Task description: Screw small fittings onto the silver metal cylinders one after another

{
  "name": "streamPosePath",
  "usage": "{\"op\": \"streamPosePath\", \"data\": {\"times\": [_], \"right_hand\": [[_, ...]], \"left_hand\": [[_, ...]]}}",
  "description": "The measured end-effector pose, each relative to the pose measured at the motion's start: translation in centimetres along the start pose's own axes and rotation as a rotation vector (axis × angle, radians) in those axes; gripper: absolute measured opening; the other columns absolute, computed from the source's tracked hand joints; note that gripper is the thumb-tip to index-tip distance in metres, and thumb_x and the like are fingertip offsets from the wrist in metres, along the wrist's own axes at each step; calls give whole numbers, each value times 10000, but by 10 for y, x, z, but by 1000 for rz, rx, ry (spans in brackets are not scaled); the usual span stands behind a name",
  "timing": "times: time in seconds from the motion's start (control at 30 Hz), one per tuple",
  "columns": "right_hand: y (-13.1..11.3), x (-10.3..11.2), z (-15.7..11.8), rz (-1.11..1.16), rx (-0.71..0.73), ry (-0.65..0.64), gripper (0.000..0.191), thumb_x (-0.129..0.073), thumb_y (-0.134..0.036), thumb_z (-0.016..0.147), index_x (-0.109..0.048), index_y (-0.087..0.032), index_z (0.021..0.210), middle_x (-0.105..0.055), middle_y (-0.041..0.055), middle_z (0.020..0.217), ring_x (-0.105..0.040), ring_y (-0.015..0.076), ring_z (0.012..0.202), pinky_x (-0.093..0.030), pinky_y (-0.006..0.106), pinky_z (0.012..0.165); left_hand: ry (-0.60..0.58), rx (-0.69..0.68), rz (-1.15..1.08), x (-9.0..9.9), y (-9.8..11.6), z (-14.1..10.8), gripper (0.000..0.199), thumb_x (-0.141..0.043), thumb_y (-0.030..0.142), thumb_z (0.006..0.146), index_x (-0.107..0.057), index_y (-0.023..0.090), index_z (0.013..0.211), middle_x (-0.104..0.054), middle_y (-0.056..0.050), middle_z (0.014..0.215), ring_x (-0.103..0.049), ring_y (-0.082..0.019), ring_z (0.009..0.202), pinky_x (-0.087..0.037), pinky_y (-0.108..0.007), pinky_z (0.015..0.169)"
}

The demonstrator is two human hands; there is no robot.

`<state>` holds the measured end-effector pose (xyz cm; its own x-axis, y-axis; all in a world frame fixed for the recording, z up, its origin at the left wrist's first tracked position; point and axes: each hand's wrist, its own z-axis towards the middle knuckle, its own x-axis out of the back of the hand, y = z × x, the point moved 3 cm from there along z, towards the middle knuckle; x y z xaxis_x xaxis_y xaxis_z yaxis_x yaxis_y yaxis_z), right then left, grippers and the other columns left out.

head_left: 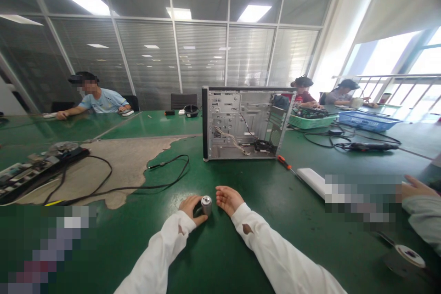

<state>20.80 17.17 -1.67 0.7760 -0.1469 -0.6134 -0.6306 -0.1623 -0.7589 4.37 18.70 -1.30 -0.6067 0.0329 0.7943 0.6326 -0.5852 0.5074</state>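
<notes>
A small silver metal cylinder (206, 205), with a little raised piece on its top, stands upright on the green table. My left hand (191, 207) is curled around its left side, thumb in front and fingers behind. On the other side, a short gap from the cylinder, my right hand (228, 199) rests with its palm turned inward, fingers loosely bent and holding nothing. Beyond both hands stands an open computer case (246, 124), its side panel off, showing cables and a black fan (264, 145) inside.
An orange-handled screwdriver (284, 162) and a white bar (312, 181) lie to the right. A black cable (165, 187) crosses a worn table patch at left. Green (312, 121) and blue baskets (370, 121) stand farther right. Another person's hand (415, 188) reaches in at right.
</notes>
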Motion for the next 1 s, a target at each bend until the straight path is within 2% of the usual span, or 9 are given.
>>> {"op": "streamPosePath", "data": {"times": [0.2, 0.47, 0.63, 1.0], "right_hand": [[1, -3, -1, 2, -16, -37, 182, -624, -196, 566, -566, -129, 724, -568, 5, 561, -523, 77, 495, -416, 208, 492], [2, -3, 0, -16, -20, -67, 207, -644, -203, 545, -563, -124, 719, -571, 6, 561, -530, 80, 500, -421, 209, 493], [2, -4, -1, -27, -15, -78, 212, -656, -204, 524, -563, -126, 698, -568, 4, 549, -530, 84, 498, -418, 210, 486], [4, -4, 1, -116, 35, -101, 232, -659, -229, 522, -569, -134, 713, -558, -1, 560, -518, 82, 497, -409, 225, 501]], "left_hand": [[-11, 17, 17, -1, 2, 0, 427, -648, 301, 497, -557, 196, 901, -604, -50, 883, -530, -237, 847, -391, -356, 748], [-28, 17, -39, -1, -2, 1, 423, -647, 310, 505, -553, 196, 900, -601, -45, 876, -539, -221, 839, -405, -337, 744], [-89, 48, -11, 0, 1, 1, 475, -644, 309, 515, -532, 204, 964, -592, -33, 927, -528, -213, 888, -400, -330, 782], [-107, 26, 33, 1, 4, 0, 483, -632, 309, 538, -510, 212, 995, -578, -30, 975, -501, -214, 925, -380, -335, 804]]}}
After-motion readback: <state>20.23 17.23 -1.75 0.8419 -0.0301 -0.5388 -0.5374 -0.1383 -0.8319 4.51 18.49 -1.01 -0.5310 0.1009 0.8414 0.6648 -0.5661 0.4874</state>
